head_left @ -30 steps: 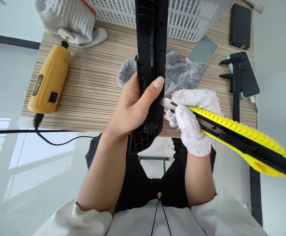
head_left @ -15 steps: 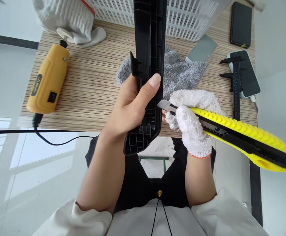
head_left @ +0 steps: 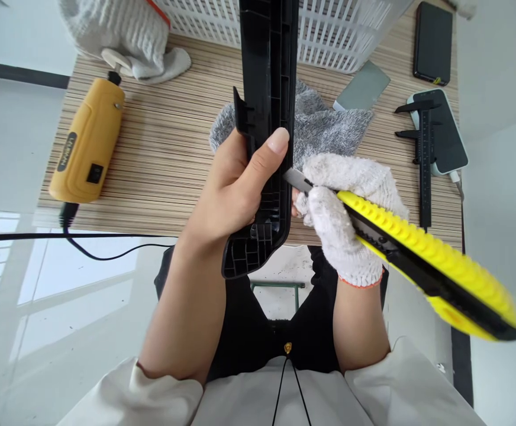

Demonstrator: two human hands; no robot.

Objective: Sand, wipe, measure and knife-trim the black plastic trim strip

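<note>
A long black plastic part (head_left: pixel 258 65) with ribbed compartments stretches from near the table's front edge up past the top of the view. My bare left hand (head_left: pixel 244 183) is closed around its lower portion, thumb lying across the ribs. In a white knitted glove, my right hand (head_left: pixel 347 213) grips a yellow and black utility knife (head_left: pixel 426 266). The knife's blade (head_left: pixel 297 178) is out, and its tip meets the right edge of the plastic part beside my left thumb. Beneath the part lies a grey cloth (head_left: pixel 324 130), partly covered.
Left on the wooden table (head_left: pixel 164 130) lies a yellow rotary tool (head_left: pixel 89 142) with its cord, below a white glove (head_left: pixel 125 41). A white basket (head_left: pixel 333 35) stands behind. To the right are a grey-green block (head_left: pixel 362 86), a black caliper (head_left: pixel 424 154), a phone (head_left: pixel 451 136) and a black device (head_left: pixel 434 42).
The knife's blade has moved slightly up along the part's right edge. Its handle end has swung down and left with my right hand. My left hand keeps its hold.
</note>
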